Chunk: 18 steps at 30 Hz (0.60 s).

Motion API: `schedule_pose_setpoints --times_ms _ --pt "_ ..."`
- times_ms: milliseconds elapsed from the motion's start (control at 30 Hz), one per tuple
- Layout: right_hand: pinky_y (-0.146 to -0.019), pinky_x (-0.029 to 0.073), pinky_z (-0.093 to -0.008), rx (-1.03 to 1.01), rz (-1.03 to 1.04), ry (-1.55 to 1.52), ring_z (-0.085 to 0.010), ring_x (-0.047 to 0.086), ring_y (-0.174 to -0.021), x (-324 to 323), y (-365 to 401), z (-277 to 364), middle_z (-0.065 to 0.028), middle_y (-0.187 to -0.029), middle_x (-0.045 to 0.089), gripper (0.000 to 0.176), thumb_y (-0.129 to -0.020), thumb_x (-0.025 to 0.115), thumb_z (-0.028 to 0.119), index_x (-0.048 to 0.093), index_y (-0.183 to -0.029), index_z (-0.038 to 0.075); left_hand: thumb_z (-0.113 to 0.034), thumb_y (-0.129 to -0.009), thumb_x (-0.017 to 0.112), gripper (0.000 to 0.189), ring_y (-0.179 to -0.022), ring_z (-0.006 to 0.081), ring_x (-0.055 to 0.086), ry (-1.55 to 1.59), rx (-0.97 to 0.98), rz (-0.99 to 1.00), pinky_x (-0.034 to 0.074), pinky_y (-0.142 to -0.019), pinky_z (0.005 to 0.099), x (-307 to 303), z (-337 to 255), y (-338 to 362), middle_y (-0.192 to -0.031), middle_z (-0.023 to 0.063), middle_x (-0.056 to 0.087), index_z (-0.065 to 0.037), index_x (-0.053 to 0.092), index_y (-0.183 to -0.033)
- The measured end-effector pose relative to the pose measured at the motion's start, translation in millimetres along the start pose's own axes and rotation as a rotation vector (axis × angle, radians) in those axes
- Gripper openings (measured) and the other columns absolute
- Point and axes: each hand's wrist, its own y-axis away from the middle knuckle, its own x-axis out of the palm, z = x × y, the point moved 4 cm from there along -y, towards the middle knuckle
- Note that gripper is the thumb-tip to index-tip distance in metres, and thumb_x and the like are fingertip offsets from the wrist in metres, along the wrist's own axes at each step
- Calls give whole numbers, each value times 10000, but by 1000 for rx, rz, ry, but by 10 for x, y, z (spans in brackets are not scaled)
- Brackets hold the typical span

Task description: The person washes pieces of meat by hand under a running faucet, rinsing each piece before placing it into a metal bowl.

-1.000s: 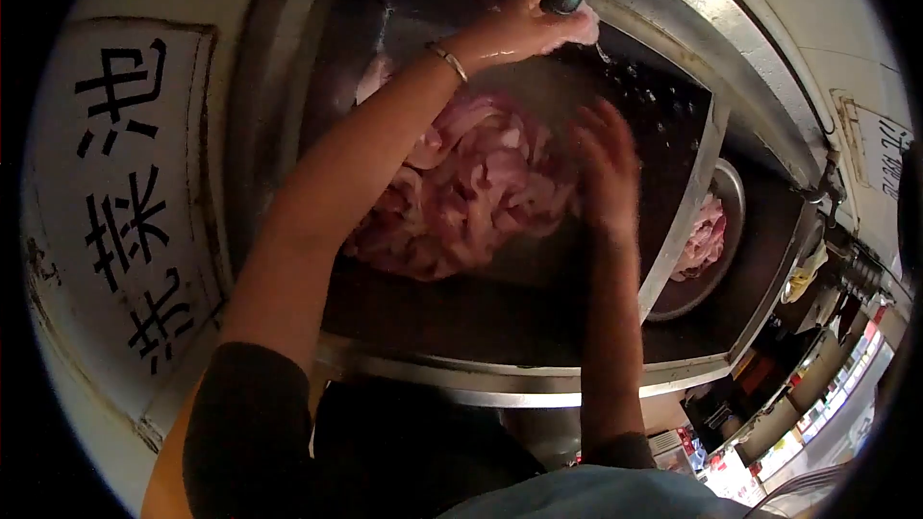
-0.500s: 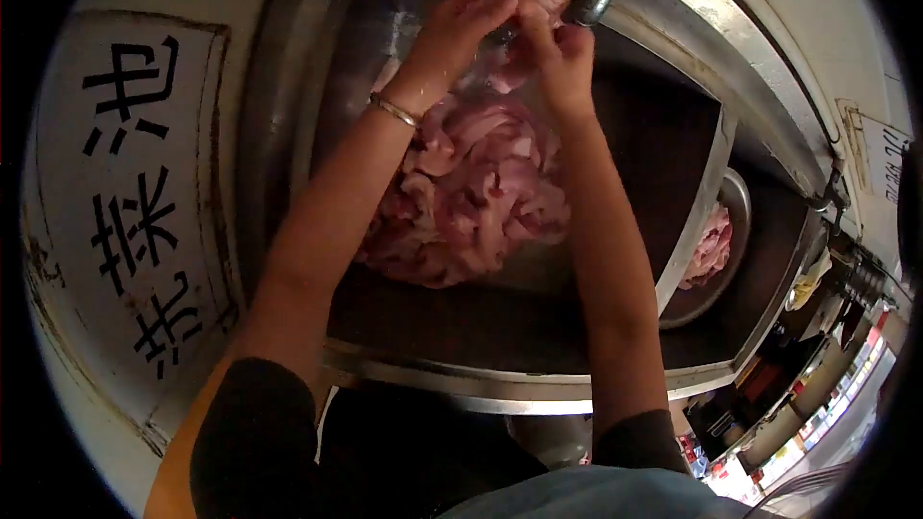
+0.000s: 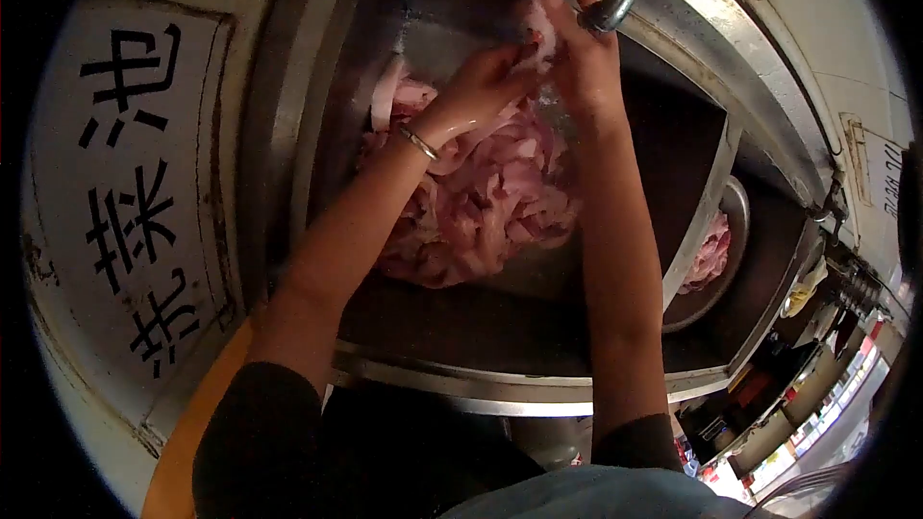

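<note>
My left hand [image 3: 486,91], with a bracelet on its wrist, reaches over the meat with its fingers closed on a pale pink piece of meat [image 3: 540,29]. My right hand [image 3: 585,62] is beside the metal faucet [image 3: 620,0], its fingers bent round the same piece, partly hidden. Below both hands a large heap of raw pink meat strips [image 3: 490,197] lies in the metal sink [image 3: 461,322]. One paler piece [image 3: 386,94] leans at the heap's upper left.
A divider [image 3: 707,202] separates a second basin at the right, where a round metal bowl [image 3: 738,231] holds more meat. The sink's front rim [image 3: 519,390] runs before my body. A sign with black characters [image 3: 135,192] is at the left.
My left hand has moved down and slightly right, away from the far side. My right hand has shifted right, by the faucet. The piece of meat between them has moved lower.
</note>
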Motion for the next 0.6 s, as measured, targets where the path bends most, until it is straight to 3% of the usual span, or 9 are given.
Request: schedule_pose_setpoints --times_ms 67,133,167,267,333,400,467,533,600 --pt "-547 429 -224 3 -12 90 -90 536 -666 -16 -31 -1 -44 -777 589 276 -761 619 81 525 -1017 40 -286 -828 547 332 -574 60 481 -8 -53 17 402 -520 209 26 -95 22 -676 1 545 1 519 -994" --pt "-542 424 -224 8 -23 181 -85 528 -660 -31 -71 18 -42 -769 591 242 -754 628 80 550 -980 41 -206 -878 465 222 -566 73 480 -135 -190 5 418 -525 221 24 -172 51 -693 0 529 -31 504 -1009" --pt "-529 414 -216 -67 -54 284 -80 518 -642 -39 -84 75 -31 -757 590 212 -750 636 89 568 -944 42 -206 -878 465 222 -566 73 480 -135 -192 5 418 -525 221 -25 -141 37 -693 0 529 -31 504 -1009" --pt "-498 394 -199 -217 -18 446 -66 501 -611 -102 -88 153 -14 -744 586 174 -750 642 105 585 -902 43 -257 -871 473 254 -655 99 523 105 -187 -24 438 -559 238 -108 -91 -26 -774 26 557 -40 532 -989" --pt "-480 383 -190 -293 57 503 -57 494 -597 -143 -71 212 -8 -743 585 165 -754 639 111 585 -895 43 -219 -839 500 219 -781 133 543 479 -105 -172 462 -610 271 -150 -127 -43 -910 48 570 -49 554 -966" --pt "-496 383 -185 -42 87 341 -56 493 -606 -244 4 167 3 -739 580 160 -764 635 137 586 -876 34 -181 -814 518 231 -783 133 537 467 -62 -137 454 -617 273 -219 -99 -90 -929 37 560 -51 521 -1004" --pt "-508 390 -192 -18 63 430 -59 498 -616 -288 64 147 0 -741 580 159 -769 630 144 585 -870 29 -144 -789 535 273 -784 132 532 452 -19 -102 445 -623 275 -266 -123 -117 -948 27 551 -53 487 -1042" --pt "-520 397 -198 5 39 517 -61 502 -626 -308 89 91 -3 -743 579 161 -775 624 152 585 -863 24 -71 -743 517 324 -910 157 521 585 -12 -3 458 -731 294 -247 -177 -137 -1075 53 534 -54 499 -1065" --pt "-521 397 -205 59 100 511 -65 494 -610 -266 126 -41 -3 -740 573 181 -780 621 174 585 -862 17 -79 -752 520 327 -905 150 522 587 -44 29 452 -738 279 -187 -230 -152 -1068 50 534 -56 488 -1077"
